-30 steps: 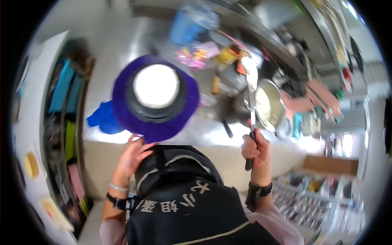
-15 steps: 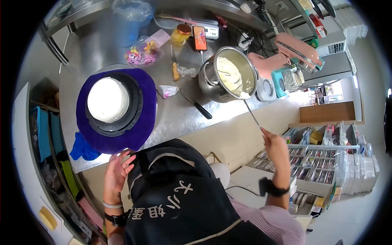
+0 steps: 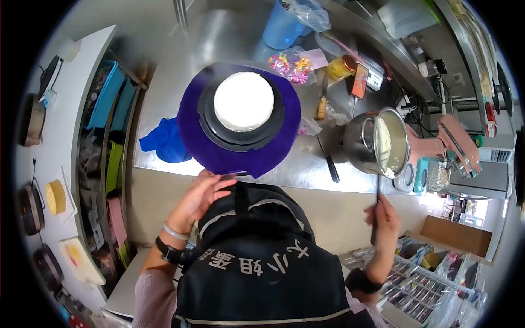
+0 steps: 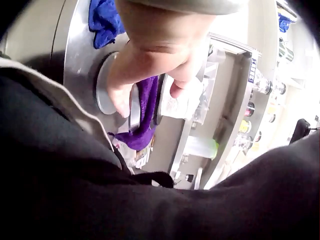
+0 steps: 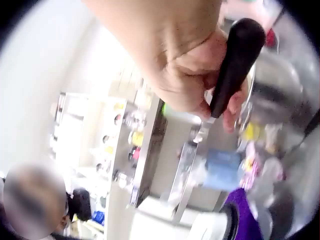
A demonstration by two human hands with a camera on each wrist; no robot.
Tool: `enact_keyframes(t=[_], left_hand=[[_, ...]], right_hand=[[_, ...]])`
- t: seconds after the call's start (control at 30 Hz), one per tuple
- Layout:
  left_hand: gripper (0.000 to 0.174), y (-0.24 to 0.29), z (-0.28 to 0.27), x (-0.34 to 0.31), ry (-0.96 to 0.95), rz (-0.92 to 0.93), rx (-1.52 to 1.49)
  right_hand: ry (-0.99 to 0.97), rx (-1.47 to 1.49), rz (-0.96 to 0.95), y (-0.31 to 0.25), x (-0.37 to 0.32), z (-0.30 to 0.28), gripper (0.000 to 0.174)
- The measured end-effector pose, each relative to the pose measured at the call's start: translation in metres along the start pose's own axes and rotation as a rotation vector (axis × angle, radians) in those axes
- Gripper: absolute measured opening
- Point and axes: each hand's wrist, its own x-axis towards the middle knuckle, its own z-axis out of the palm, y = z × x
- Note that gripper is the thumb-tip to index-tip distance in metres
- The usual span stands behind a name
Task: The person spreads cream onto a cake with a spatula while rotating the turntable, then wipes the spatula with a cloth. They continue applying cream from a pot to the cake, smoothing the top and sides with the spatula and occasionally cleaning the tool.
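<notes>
In the head view a white frosted cake (image 3: 244, 101) sits on a dark turntable draped with a purple cloth (image 3: 191, 139). My left hand (image 3: 203, 197) is at the cloth's front edge, fingers loosely spread. My right hand (image 3: 384, 221) grips the black handle of a spatula (image 3: 378, 188), whose blade end is at the rim of a steel pot (image 3: 358, 143) with cream (image 3: 385, 145) inside. The right wrist view shows the fingers wrapped round the black handle (image 5: 239, 65). In the left wrist view my left hand (image 4: 150, 70) is near the purple cloth (image 4: 145, 110).
A blue cloth (image 3: 165, 143) lies left of the turntable. A black-handled tool (image 3: 332, 168), a wooden-handled knife (image 3: 322, 106), a phone (image 3: 360, 82), a jar (image 3: 342, 68) and a blue bucket (image 3: 283, 27) are on the steel table. A pink mixer (image 3: 458, 143) stands beyond the pot.
The head view has swung, shifting the scene. My right hand first held the spatula raised with cream on its blade, then lowered it to the pot's rim. My left hand stays near the cloth's edge.
</notes>
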Motion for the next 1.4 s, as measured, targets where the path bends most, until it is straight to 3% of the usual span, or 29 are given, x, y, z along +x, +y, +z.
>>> enact_keyframes(t=[0.13,0.17,0.2,0.27,0.33,0.43,0.63,0.7,0.77,0.83,0.87,1.03,1.13,1.17,1.23,1.33,1.4], left_hand=[[0.031,-0.012,0.001,0.000,-0.046,-0.081,-0.056],[0.034,-0.014,-0.005,-0.001,-0.014,-0.054,-0.065],[0.036,-0.013,-0.009,-0.001,0.018,-0.027,-0.075],[0.040,-0.009,-0.017,-0.005,0.050,0.035,-0.101],[0.050,-0.008,-0.018,-0.007,0.097,0.108,-0.111],[0.045,-0.014,-0.012,-0.008,0.051,0.111,-0.112],[0.048,-0.032,-0.001,0.001,-0.079,-0.031,-0.118],[0.048,-0.033,-0.003,0.002,-0.098,-0.056,-0.147],[0.050,-0.026,-0.011,0.000,-0.009,0.051,-0.147],[0.057,-0.017,-0.011,-0.008,0.038,0.110,-0.172],[0.057,-0.019,-0.011,-0.007,0.042,0.109,-0.176],[0.045,-0.034,0.002,0.001,-0.112,-0.025,-0.096],[0.045,-0.032,-0.002,0.000,-0.085,-0.012,-0.124],[0.047,-0.029,-0.004,-0.002,-0.029,0.019,-0.143],[0.054,-0.024,-0.006,-0.006,-0.008,0.066,-0.159],[0.056,-0.026,0.003,-0.008,-0.049,0.048,-0.117],[0.055,-0.034,0.004,-0.002,-0.086,0.018,-0.118]], right_hand=[[-0.174,-0.290,-0.395,-0.041,0.035,0.111,0.031],[-0.211,-0.323,-0.523,-0.042,0.042,0.127,0.029],[-0.218,-0.326,-0.532,-0.046,0.046,0.138,0.029],[-0.184,-0.542,-0.736,-0.052,0.049,0.152,0.029],[-0.173,-0.608,-0.745,-0.055,0.049,0.156,0.030],[-0.187,-0.691,-0.758,-0.050,0.041,0.161,0.031],[-0.241,-0.659,-0.849,-0.050,0.027,0.187,0.033],[-0.112,-0.827,-0.953,-0.056,0.026,0.187,0.033],[-0.020,-0.897,-1.012,-0.055,0.032,0.176,0.032],[-0.032,-0.871,-0.864,-0.052,0.029,0.166,0.032],[-0.135,-0.774,-0.765,-0.049,0.027,0.165,0.031],[-0.283,-0.635,-0.730,-0.047,0.013,0.184,0.032],[0.016,-0.937,-0.969,-0.046,0.019,0.178,0.034],[0.070,-0.961,-0.927,-0.046,0.019,0.173,0.032],[-0.053,-0.837,-0.768,-0.046,0.018,0.164,0.032],[-0.223,-0.694,-0.699,-0.035,0.011,0.173,0.035],[-0.179,-0.739,-0.873,-0.036,0.010,0.184,0.035]])
